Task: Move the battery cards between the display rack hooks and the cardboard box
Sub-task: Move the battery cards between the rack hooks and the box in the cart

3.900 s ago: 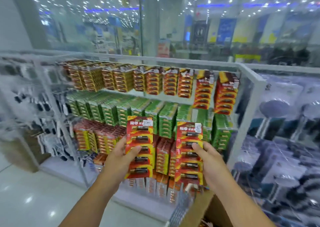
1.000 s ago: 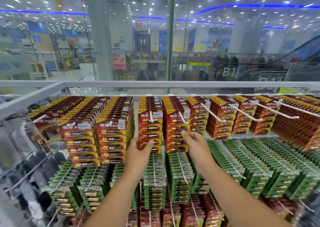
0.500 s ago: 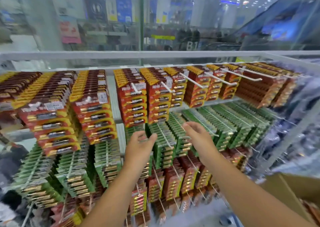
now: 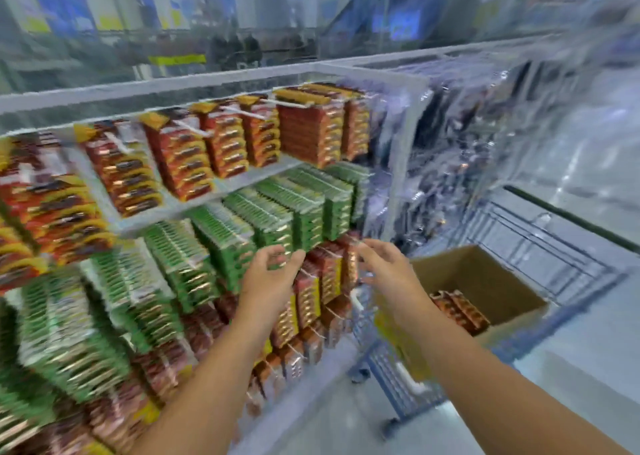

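The white display rack (image 4: 401,149) fills the left of the blurred head view, hung with red battery cards (image 4: 180,158) on the top row, green cards (image 4: 263,215) below and more red cards (image 4: 329,274) lower down. My left hand (image 4: 270,278) and my right hand (image 4: 388,271) hover empty with relaxed fingers in front of the green and lower red rows. The open cardboard box (image 4: 498,281) sits at the right in a cart, with a few red battery cards (image 4: 457,309) lying inside.
A blue wire shopping cart (image 4: 391,368) carries the box, right of the rack. Bagged dark goods (image 4: 446,177) hang on the rack's right side. Pale glossy floor (image 4: 581,385) lies to the right, and a glass wall stands behind the rack.
Both hands let go of the red cards hung on the top row, and dropped, empty, to the lower rows. The view swung right and down, bringing the box and cart into sight.
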Demonstrator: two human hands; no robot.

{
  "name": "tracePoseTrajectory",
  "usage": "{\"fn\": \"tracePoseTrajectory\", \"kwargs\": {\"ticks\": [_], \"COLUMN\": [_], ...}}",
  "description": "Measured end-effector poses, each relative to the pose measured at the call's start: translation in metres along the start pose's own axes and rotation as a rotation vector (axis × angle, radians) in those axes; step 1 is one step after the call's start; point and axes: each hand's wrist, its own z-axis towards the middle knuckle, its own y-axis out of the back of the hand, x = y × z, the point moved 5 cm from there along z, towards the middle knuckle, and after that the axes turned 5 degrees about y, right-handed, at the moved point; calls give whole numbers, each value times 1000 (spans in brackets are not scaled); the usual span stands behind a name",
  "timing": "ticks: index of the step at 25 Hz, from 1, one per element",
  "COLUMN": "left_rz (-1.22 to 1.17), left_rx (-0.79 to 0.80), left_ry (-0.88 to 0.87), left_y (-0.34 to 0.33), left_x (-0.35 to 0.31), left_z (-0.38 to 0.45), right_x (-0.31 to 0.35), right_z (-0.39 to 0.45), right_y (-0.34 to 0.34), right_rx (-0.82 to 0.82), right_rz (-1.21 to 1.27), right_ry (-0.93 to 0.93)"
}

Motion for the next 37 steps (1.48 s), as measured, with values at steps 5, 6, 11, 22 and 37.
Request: {"fn": "tracePoseTrajectory", "kwargs": {"ticks": [5, 6, 11, 22, 37], "left_rz": [-7, 3, 75, 143, 170], "left_rx": [-12, -2, 40, 115, -272], "left_ry": [-9, 1, 35, 205, 692], "left_y": [-161, -189, -287, -453, -576], "left_x": [-8, -9, -16, 51, 198], "left_z": [-20, -21, -27, 82, 132], "right_x": [-19, -22, -39, -138, -338], "right_z": [25, 29, 57, 200, 343], "right_y": [176, 208, 322, 386, 410], "right_rx": [-43, -41, -29, 2, 464], "right_rz": [-55, -58, -119, -240, -475], "right_ry": [14, -2, -83, -275, -673]}}
